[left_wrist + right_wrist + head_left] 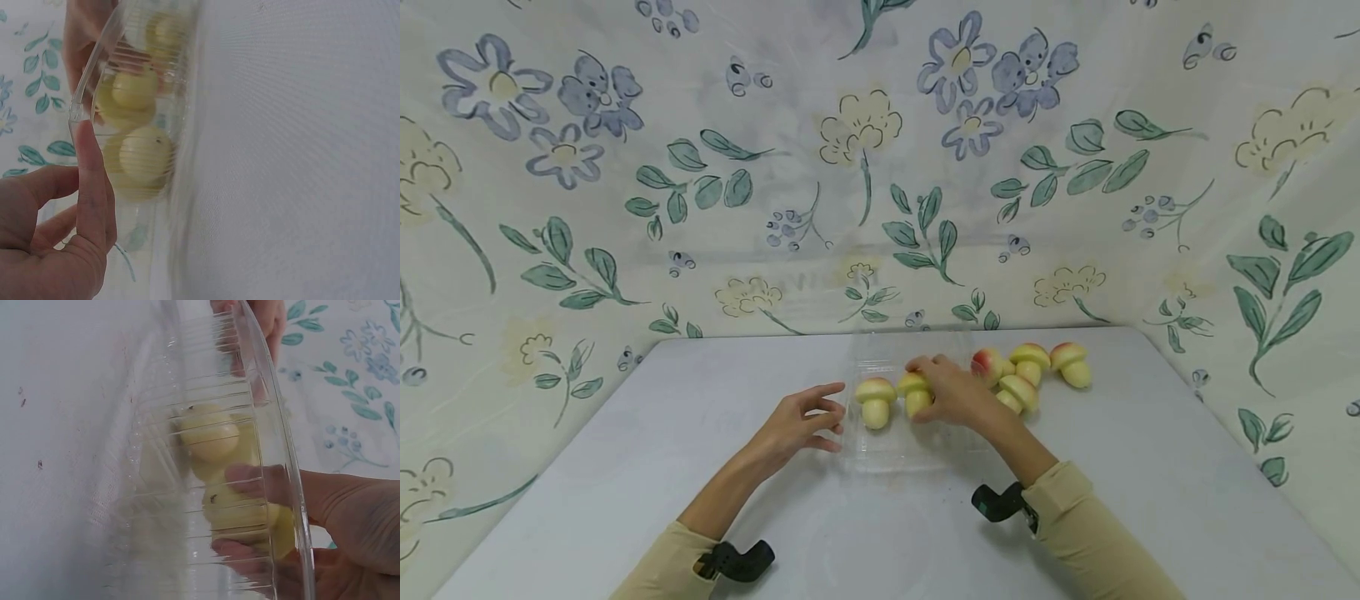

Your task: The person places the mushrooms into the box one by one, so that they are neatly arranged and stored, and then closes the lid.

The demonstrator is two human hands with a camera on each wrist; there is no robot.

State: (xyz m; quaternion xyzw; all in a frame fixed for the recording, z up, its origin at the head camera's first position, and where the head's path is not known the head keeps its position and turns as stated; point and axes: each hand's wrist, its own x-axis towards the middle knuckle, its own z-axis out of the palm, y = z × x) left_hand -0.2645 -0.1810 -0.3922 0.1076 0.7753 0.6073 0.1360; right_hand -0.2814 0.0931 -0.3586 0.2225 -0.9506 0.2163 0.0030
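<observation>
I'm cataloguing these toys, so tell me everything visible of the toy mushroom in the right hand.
The toy mushroom has a rounded yellow cap and stubby yellow stem; its surface looks smooth. Inside the ribbed clear plastic container, its stem points toward the person. The right hand pinches it, partly hiding it.

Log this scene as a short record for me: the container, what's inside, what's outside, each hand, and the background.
Container: clear ridged plastic box on a white table
Inside: two yellow mushroom-shaped pieces, side by side
Outside: four similar mushroom-shaped pieces, some red-tinged, right of the box
Right hand: pinches the right-hand piece inside the box
Left hand: fingers spread at the box's left side; contact unclear
Background: off-white floral sheet
</observation>
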